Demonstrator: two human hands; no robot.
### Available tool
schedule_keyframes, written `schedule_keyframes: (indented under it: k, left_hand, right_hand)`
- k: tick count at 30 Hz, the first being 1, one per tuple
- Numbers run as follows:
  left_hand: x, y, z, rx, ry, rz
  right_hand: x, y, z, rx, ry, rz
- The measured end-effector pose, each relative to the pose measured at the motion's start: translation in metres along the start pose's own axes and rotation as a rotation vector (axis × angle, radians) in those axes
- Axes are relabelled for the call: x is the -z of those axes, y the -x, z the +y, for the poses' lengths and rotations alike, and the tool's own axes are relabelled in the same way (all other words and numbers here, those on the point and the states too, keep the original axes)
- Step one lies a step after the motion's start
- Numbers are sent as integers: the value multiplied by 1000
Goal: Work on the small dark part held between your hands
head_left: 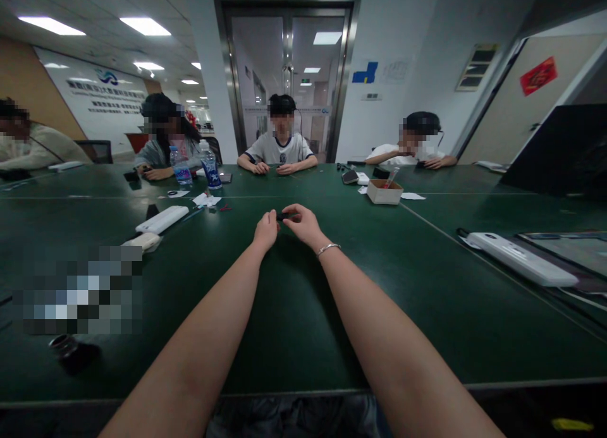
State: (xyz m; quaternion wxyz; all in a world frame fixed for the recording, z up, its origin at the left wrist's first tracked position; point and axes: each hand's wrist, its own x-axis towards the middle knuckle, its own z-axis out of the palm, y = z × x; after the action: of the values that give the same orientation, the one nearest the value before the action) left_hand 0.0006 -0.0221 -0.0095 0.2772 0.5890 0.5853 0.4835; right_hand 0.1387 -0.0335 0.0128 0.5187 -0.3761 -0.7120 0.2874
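Both my arms reach out over the dark green table [313,324]. A small black object [281,216] is between my hands, too small and dark for its kind to be told. My right hand [304,224], with a silver bracelet [328,249] at its wrist, pinches the object between thumb and fingers. Close beside it on the left, my left hand [266,231] is closed, fingertips pressed together at the object's left end. Whatever lies inside the left fingers is hidden.
Left of my hands lie a white power strip [162,219] and a dark jar [71,352]. Bottles [210,165] and papers stand farther back. A small box [384,192] and another power strip [521,258] are on the right. Several people sit around the table.
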Motion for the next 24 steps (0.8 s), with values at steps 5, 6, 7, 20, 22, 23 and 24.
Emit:
schedule_keyframes:
  k: [5,6,7,20,22,23,24]
  left_hand:
    - [7,-2,4,142,223,-3]
    - [8,-1,6,146,254,-17]
    - [10,0,7,149,278,-32]
    - [7,14,13,-211,-294,-99]
    - [6,19,18,-281,-391,-140]
    - [5,22,21,-311,-422,-150]
    - [4,24,24,-340,-442,-154]
  right_hand:
    - [-5,10,-30,378,536,-192]
    - [-4,11,-34,424,601,-222]
    - [-4,13,-36,454,641,-242]
    - [1,2,8,-375,-191,0]
    - [6,1,10,-451,-249,21]
    - [8,1,10,-469,-261,42]
    - [9,1,11,-480,-263,66]
